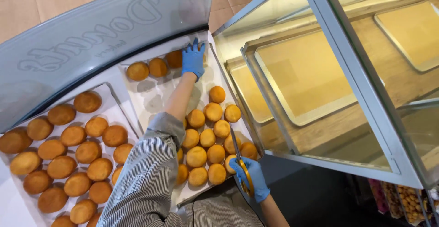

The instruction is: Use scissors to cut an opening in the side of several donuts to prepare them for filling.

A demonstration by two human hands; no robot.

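Glass of a curved display case fills the frame, with tan floor tiles showing at the top. Your left hand [193,58], blue-gloved, lies flat with its fingers spread on the buns [157,67] at the far end of the middle tray [151,94], upper centre of the frame; that grip pinches nothing you can make out. Your right hand [252,177], also gloved, sits at lower centre, its grip closed around the orange handles of scissors [241,163], whose blades point up over the near buns. Your striped sleeve [146,172] crosses the tray from the lower left. A second tray [107,112] of round golden buns lies at left. At right, the open glass door [347,71] shows bare metal trays [306,76] on wooden shelves. Packaged snacks [409,202] sit at lower right.
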